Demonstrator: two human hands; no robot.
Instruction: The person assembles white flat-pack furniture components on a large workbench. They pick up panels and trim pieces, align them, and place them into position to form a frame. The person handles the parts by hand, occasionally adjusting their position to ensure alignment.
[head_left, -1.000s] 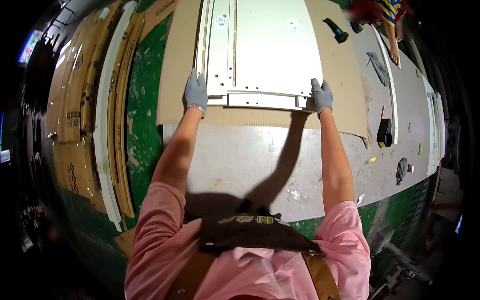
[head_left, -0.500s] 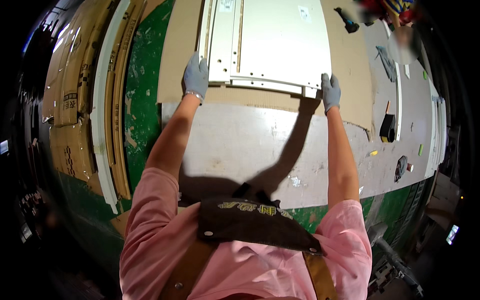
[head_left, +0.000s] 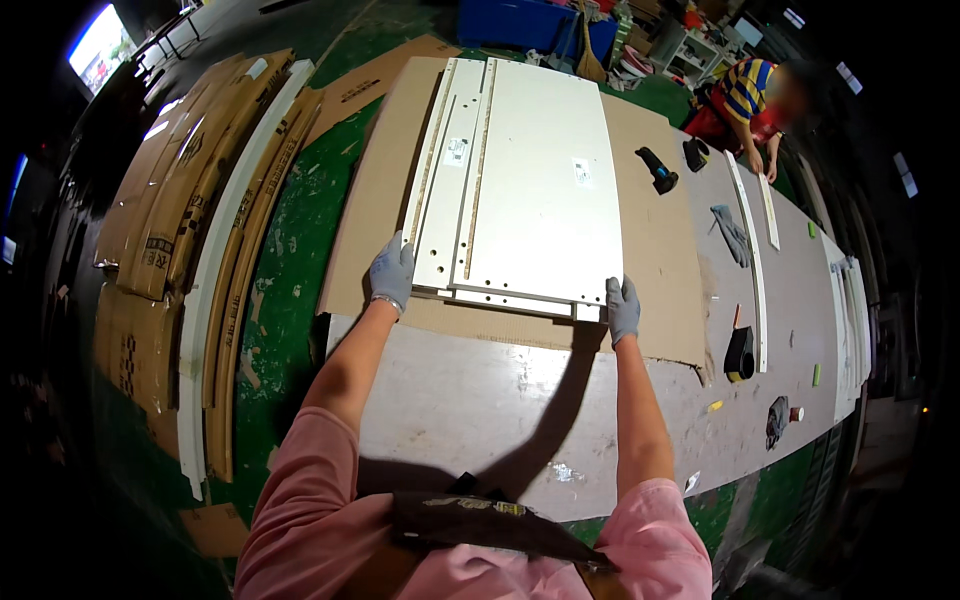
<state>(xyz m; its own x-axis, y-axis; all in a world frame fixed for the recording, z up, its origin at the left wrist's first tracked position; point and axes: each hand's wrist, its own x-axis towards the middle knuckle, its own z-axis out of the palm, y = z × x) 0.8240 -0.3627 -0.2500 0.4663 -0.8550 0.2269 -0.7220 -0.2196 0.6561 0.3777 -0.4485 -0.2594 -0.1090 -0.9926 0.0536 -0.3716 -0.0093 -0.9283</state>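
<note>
A stack of white boards [head_left: 545, 190] with drilled holes, grooves and small labels lies on a cardboard sheet [head_left: 655, 250] over the worktable. My left hand [head_left: 392, 270], in a grey glove, is closed around the stack's left edge close to the near corner. At the near right corner my right hand [head_left: 622, 308], gloved the same way, grips the edge of the boards. The undersides of the boards and some fingertips are hidden. Along the near side the board edges do not line up; a lower board sticks out slightly.
Long cardboard cartons [head_left: 200, 190] and a white strip [head_left: 225, 220] lie left of the table. To the right are a cordless drill [head_left: 657, 172], a grey glove [head_left: 731, 236], a roll of black tape [head_left: 740, 354] and a long white strip [head_left: 749, 265]. A person [head_left: 750, 105] handles another strip at far right.
My view has tilted up, so the whole stack, the far floor and the other person now show. Both my hands keep their hold at the near corners.
</note>
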